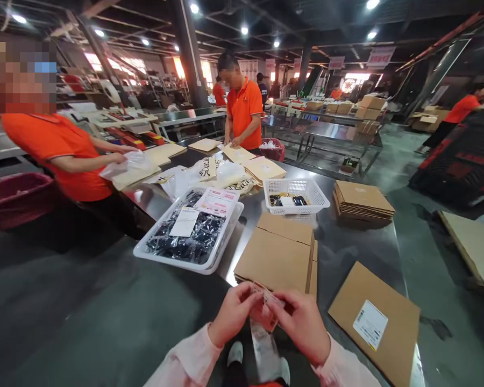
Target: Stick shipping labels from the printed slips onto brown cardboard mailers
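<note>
Left hand (234,312): raised in front of the body at the near edge of the bench (347,242), fingers curled, thumb and fingertips pinching the upper left edge of a clear plastic bag (265,336).
Right hand (302,322): level with the left and just beside it, pinching the upper right edge of the same bag; the two hands nearly touch at its top.
Clear plastic bag: held in the air between the hands, not resting on the bench; long axis runs up and down, top at the fingertips, lower end hanging toward the person's feet. What is inside is too blurred to tell.
Folded cartons (280,255): flat brown stack on the bench just beyond the hands.
Labelled carton (375,320): flat, to the right of the hands, white label facing up.
Large tray (191,231): white, holds dark packed items with paper slips on top; beyond and left of the hands.
Small basket (296,194): white, perforated, farther along the bench.
Cardboard stack (363,201): at the right edge of the bench.
Other people: one in orange at the left (60,150) handling a bag; another in orange (244,110) at the far end.
</note>
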Tool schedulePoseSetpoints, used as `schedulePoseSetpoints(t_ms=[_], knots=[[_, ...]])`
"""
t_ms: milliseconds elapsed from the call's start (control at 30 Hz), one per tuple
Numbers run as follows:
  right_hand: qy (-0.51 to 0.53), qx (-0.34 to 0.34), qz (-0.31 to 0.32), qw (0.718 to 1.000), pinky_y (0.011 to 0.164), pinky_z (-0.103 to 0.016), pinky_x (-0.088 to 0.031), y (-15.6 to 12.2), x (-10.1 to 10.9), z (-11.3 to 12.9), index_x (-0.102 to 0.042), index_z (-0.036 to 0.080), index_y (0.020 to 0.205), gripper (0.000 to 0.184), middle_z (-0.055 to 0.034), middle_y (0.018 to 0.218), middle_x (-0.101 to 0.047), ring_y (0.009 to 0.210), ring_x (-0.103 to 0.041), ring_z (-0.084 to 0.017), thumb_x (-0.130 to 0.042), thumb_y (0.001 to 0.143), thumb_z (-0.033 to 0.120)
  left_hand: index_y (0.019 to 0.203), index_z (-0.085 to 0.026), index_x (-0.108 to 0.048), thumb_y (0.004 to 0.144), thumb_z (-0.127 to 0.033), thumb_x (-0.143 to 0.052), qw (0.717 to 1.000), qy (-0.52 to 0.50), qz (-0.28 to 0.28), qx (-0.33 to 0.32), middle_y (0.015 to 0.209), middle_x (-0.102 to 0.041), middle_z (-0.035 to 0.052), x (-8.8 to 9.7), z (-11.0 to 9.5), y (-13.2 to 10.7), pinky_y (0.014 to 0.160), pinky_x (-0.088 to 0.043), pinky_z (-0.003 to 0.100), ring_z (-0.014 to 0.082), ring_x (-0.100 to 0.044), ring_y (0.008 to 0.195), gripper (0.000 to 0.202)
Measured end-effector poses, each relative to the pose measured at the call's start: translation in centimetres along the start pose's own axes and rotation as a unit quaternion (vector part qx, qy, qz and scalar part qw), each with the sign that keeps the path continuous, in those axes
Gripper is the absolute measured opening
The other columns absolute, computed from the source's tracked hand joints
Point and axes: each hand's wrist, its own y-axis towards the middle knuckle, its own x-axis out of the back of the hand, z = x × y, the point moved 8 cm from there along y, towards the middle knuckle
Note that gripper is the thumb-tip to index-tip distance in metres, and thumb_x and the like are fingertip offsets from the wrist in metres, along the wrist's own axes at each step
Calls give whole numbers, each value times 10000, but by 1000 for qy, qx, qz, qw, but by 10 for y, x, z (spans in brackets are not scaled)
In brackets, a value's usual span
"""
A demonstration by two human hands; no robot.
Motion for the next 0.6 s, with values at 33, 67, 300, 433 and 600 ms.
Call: schedulePoseSetpoints(t_ms=[33, 67, 300, 433, 600], knots=[[-2, -24, 5, 1000, 584, -289, -467, -7, -3, -9, -754, 237, 848, 257, -37, 725, -729, 602, -630, -183, -585, 842, 431, 733, -161, -675, 709, -557, -702, 999, -11, -27, 25, 709, -694, 58, -3, 18, -7, 668, -498, 301, 195, -611, 676, 398], [-1, -49, 6, 999, 572, -287, -467, -13, -5, -19, -758, 239, 874, 258, -36, 742, -737, 594, -634, -185, -593, 832, 433, 715, -162, -657, 707, -591, -690, 998, -8, -55, 36, 688, -675, 52, -7, 33, -13, 637, -481, 291, 184, -587, 651, 430], [-10, -49, -73, 996, 670, -311, -508, 12, 8, -64, -739, 223, 708, 260, -81, 891, -707, 817, -654, -223, -662, 751, 468, 795, -129, -701, 531, -452, -846, 990, -56, -52, 115, 740, -697, 62, -22, 77, -3, 646, -467, 288, 189, -594, 676, 442], [-71, -53, -136, 987, 853, -391, -491, 80, 29, -94, -740, 203, 688, 235, -104, 981, -660, 944, -619, -259, -713, 676, 436, 887, -99, -746, 461, -402, -902, 961, -177, 118, 175, 866, -735, 108, -28, 87, 14, 791, -486, 331, 223, -650, 799, 546], [-270, -142, -166, 938, 972, -476, -406, 145, 43, -129, -768, 219, 839, 252, -115, 1128, -631, 1101, -535, -308, -710, 741, 443, 854, -107, -766, 410, -433, -922, 954, -192, 92, 209, 806, -736, 112, -9, 121, 11, 831, -493, 378, 263, -663, 837, 573]])
